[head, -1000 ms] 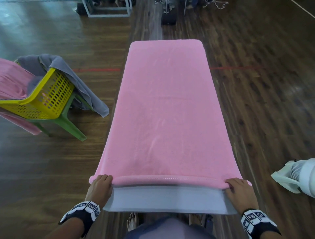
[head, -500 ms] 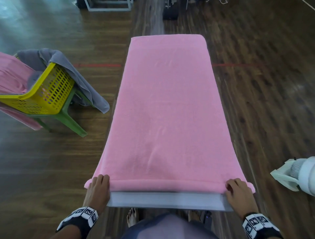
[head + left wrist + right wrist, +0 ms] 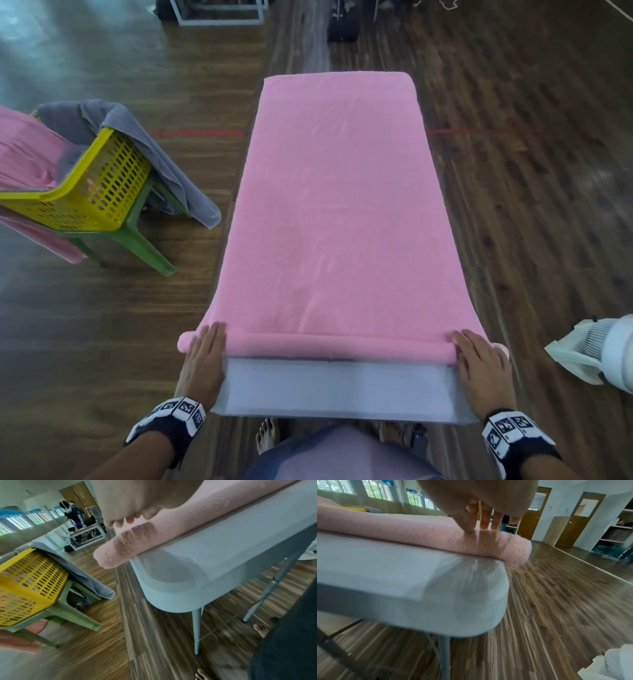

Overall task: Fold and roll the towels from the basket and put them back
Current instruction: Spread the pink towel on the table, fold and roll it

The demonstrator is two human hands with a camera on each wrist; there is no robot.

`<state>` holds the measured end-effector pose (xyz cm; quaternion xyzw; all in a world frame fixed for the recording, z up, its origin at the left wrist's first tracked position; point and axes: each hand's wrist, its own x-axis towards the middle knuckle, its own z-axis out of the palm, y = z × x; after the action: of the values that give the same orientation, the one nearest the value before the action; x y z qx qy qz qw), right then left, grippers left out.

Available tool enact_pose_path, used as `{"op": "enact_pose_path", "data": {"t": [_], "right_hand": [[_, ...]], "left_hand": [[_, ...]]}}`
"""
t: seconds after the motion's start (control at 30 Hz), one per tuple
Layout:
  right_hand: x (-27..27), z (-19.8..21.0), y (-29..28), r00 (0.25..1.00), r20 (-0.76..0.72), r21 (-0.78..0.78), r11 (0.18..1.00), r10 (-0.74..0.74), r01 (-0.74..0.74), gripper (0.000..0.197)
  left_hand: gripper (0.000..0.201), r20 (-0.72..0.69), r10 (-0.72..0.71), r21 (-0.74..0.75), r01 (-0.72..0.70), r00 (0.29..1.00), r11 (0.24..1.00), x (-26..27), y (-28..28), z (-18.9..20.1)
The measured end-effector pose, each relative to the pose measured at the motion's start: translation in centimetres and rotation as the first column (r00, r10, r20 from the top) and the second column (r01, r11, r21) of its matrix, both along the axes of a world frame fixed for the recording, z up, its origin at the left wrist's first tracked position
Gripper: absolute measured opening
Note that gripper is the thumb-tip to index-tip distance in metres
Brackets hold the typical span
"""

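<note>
Bare table strip behind roll

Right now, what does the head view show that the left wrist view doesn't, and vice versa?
Head only: the whole pink towel laid flat to the table's far end, the right hand on the roll, and the white fan.

Left wrist only: the table's legs and people at a far table.

Both: the left hand flat on the roll's end, the yellow basket and the grey towel draped over it.

Soft window daylight, glare on floor, wrist views motion-blurred, edges bowed
</note>
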<state>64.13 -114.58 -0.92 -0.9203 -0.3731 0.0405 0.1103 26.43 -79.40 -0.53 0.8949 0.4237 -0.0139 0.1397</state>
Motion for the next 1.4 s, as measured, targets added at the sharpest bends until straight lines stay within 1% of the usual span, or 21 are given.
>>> {"op": "enact_pose_path", "data": {"t": [0.07, 0.17, 0.27, 0.33, 0.4, 0.47, 0.53, 0.57, 0.63, 0.7, 0.77, 0.87, 0.93, 0.97, 1.03, 1.1, 1.17, 1.23, 1.3, 1.33, 1.4], "right_hand": [[-1.0, -1.1, -0.7, 0.999, -0.04, -0.031, 1.0, 0.005, -0.006, 0.048], [-1.5, -2.6, -1.7, 0.997, -0.072, -0.09, 0.995, 0.023, -0.029, 0.053], [-0.9, -1.4, -1.0, 0.995, -0.097, -0.086, 0.996, 0.012, -0.021, 0.049], [-0.1, -0.6, -0.1, 0.997, -0.074, -0.092, 0.996, 0.001, -0.008, 0.042], [0.7, 0.2, 0.9, 0.996, -0.089, -0.113, 0.994, -0.003, -0.007, 0.034], [1.9, 0.3, 1.6, 0.996, -0.073, -0.095, 0.994, -0.056, 0.049, 0.023], [2.2, 0.4, 2.0, 0.996, -0.055, -0.054, 0.996, -0.071, 0.068, 0.029], [2.2, 0.1, 2.0, 0.998, -0.054, -0.03, 0.999, -0.037, 0.036, 0.032], [1.6, -0.6, 1.7, 0.995, -0.078, -0.022, 0.998, 0.056, -0.058, 0.046], [1.0, -1.2, 1.1, 0.991, -0.11, -0.056, 0.995, 0.075, -0.082, 0.048], [0.4, -0.7, 1.0, 0.99, -0.141, -0.125, 0.991, 0.031, -0.049, 0.044], [1.3, 0.2, 2.0, 0.99, -0.139, -0.237, 0.971, -0.014, -0.02, 0.037], [2.7, 0.7, 3.0, 0.991, -0.132, -0.236, 0.972, -0.021, -0.01, 0.034], [3.4, 0.7, 3.4, 0.992, -0.12, -0.221, 0.975, -0.025, -0.002, 0.031], [3.8, 1.2, 4.2, 0.994, -0.104, -0.13, 0.991, -0.039, 0.026, 0.031], [3.6, 1.2, 4.2, 0.996, -0.089, -0.076, 0.997, -0.012, 0.005, 0.032], [2.9, 0.5, 3.7, 0.996, -0.078, -0.095, 0.994, 0.036, -0.044, 0.037], [2.4, 0.2, 3.0, 0.993, -0.12, -0.171, 0.985, 0.015, -0.036, 0.039], [2.2, 0.7, 3.2, 0.99, -0.137, -0.277, 0.961, -0.038, -0.001, 0.036], [2.4, 1.1, 3.4, 0.991, -0.134, -0.307, 0.952, -0.029, -0.014, 0.033], [3.0, 1.4, 3.9, 0.994, -0.113, -0.303, 0.953, -0.009, -0.026, 0.034]], "left_hand": [[0.074, -0.023, -0.032, -0.001, 0.032, 0.999, 0.999, -0.4, -1.1, -0.6], [0.073, -0.096, -0.103, 0.012, 0.104, 0.99, 0.994, -0.7, -2.1, -0.6], [0.052, -0.115, -0.093, 0.073, 0.102, 0.989, 0.992, 0.6, -1.1, 0.7], [0.037, -0.145, -0.103, 0.096, 0.118, 0.984, 0.988, 1.6, -0.2, 1.4], [0.027, -0.171, -0.111, 0.087, 0.127, 0.979, 0.988, 2.2, 0.6, 1.8], [0.021, -0.15, -0.114, 0.081, 0.127, 0.982, 0.989, 2.8, 1.3, 2.1], [0.035, -0.084, -0.106, 0.068, 0.112, 0.991, 0.991, 3.1, 1.6, 2.1], [0.045, -0.055, -0.098, 0.042, 0.101, 0.994, 0.994, 3.1, 1.6, 2.0], [0.049, -0.034, -0.115, -0.005, 0.115, 0.993, 0.993, 2.6, 1.1, 1.6], [0.047, -0.048, -0.158, -0.01, 0.158, 0.986, 0.987, 1.8, 0.4, 1.0], [0.042, -0.099, -0.14, -0.016, 0.139, 0.985, 0.99, 1.6, 0.1, 1.1], [0.027, -0.198, -0.127, -0.026, 0.124, 0.972, 0.992, 2.7, 0.8, 2.1], [0.015, -0.226, -0.121, -0.014, 0.121, 0.967, 0.993, 3.9, 1.8, 2.5], [0.018, -0.205, -0.105, 0.003, 0.108, 0.973, 0.994, 4.3, 2.3, 2.5], [0.036, -0.145, -0.081, 0.001, 0.082, 0.986, 0.997, 4.9, 2.8, 2.3], [0.046, -0.117, -0.098, -0.005, 0.098, 0.988, 0.995, 4.7, 2.7, 1.9], [0.045, -0.129, -0.135, -0.014, 0.134, 0.982, 0.991, 4.1, 2.3, 1.6], [0.042, -0.154, -0.147, -0.022, 0.145, 0.977, 0.989, 3.5, 1.8, 1.5], [0.034, -0.218, -0.153, -0.007, 0.156, 0.964, 0.988, 3.2, 1.7, 1.6], [0.029, -0.244, -0.157, -0.006, 0.16, 0.957, 0.987, 3.2, 1.9, 1.7], [0.018, -0.253, -0.144, -0.002, 0.149, 0.957, 0.989, 3.6, 2.6, 1.8]]}}
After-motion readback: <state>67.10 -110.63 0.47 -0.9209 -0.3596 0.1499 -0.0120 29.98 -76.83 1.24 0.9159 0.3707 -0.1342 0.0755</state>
